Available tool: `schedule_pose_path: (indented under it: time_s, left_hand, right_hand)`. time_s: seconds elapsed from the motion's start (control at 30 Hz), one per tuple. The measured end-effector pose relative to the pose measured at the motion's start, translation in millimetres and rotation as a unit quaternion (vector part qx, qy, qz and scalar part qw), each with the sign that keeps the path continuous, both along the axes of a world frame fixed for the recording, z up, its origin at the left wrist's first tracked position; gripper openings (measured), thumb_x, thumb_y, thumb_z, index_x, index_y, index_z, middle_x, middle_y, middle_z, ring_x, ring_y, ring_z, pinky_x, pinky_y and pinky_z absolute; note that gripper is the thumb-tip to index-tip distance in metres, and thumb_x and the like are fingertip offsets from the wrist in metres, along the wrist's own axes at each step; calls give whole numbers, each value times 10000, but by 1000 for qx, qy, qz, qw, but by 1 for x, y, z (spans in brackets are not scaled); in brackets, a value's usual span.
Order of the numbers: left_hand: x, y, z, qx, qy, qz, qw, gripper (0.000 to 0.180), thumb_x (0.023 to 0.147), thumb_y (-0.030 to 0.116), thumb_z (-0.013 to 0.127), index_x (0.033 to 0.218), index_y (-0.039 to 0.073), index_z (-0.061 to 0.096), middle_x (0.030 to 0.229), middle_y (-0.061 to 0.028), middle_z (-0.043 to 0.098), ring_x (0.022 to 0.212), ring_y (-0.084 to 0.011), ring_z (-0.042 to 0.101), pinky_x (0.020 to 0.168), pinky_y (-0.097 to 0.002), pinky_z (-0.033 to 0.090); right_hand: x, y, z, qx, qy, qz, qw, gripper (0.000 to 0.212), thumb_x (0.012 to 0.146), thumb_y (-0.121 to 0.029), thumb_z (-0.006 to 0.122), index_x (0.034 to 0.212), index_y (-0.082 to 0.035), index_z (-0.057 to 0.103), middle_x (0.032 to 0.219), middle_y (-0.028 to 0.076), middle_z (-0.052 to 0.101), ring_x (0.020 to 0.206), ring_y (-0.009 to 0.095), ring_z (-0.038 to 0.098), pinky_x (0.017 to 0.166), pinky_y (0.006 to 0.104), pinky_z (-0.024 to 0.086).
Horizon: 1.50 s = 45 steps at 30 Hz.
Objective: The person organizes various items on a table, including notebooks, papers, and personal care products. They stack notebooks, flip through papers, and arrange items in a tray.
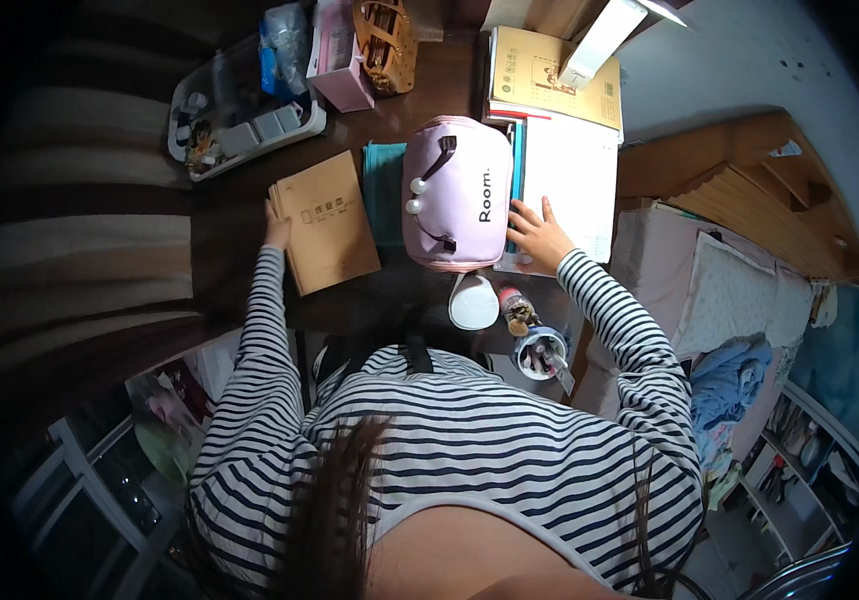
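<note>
Notebooks (335, 235) have their left edge in the curled left hand (278, 230), perhaps to stay together, while the right hand (540, 238), spread and empty, rests beside the bag (457, 200).

Clock centre: the lilac bag (458, 210), twelve pointing away from the person.
Twelve: a lane of dark tabletop (440, 80) runs between wicker basket (387, 50) and book stack (510, 70).
Ten to eleven: white tray (318, 128), pink box (342, 65) and basket block.
Nine: kraft notebooks (330, 245) and the left hand (277, 228) fill the side; a flat teal folder (384, 200) covers the gap.
Seven: tabletop allows passage.
Six: white round pouch (474, 303) blocks.
Five: jar (518, 315) and pen cup (542, 355) obstruct.
Four: right hand (540, 237) occupies the bag's edge.
</note>
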<state>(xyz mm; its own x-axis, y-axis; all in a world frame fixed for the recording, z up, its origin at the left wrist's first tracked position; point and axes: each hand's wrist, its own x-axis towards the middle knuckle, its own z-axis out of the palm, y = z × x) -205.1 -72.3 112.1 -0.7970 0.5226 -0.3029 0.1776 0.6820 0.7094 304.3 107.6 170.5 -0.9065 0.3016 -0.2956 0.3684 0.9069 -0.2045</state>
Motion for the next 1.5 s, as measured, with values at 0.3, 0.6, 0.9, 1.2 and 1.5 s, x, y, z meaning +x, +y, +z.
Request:
schedule_pose_path:
  time_s: [0.3,0.6,0.9,1.2,1.5]
  left_hand:
    - [364,175,110,162,-93,-382,905,489,844,198,542,1243,-18,358,1233,-220,408,1149,-321,405,1000,-388,315]
    - [425,183,12,-88,-83,-236,964,916,803,274,609,1435,-78,47,1509,-266,83,1416,-355,82,1158,-398,85]
    - [414,187,22,-7,-104,-244,964,691,825,242,560,1372,-69,276,1382,-303,361,1298,-390,356,1089,-394,276]
    - [433,183,-4,76,-43,-253,964,758,808,136,548,1406,-103,148,1438,-319,245,1369,-384,233,1142,-379,184]
    - [434,177,2,32,-106,-237,965,770,774,41,516,1417,-88,114,1471,-295,176,1396,-366,161,1159,-354,130]
  right_hand:
    - [98,47,-55,-48,225,-564,793,881,740,-361,756,1383,-12,266,1389,240,284,1278,402,302,1076,454,280]
    - [88,-18,-7,-93,0,-458,884,1434,430,-302,935,1480,-132,-27,1415,312,118,1279,492,304,1027,459,392]
    - [108,-16,-13,-121,124,-441,881,1219,534,-65,872,1481,-139,107,1330,259,267,1144,442,471,957,419,459]
    - [113,-14,-18,-154,204,-454,853,1197,590,-106,855,1476,-65,50,1370,268,265,1207,420,423,1004,398,409]
    - [125,74,-42,-404,341,-650,546,962,862,-388,641,1465,11,5,1427,211,360,1331,274,347,1093,343,275]
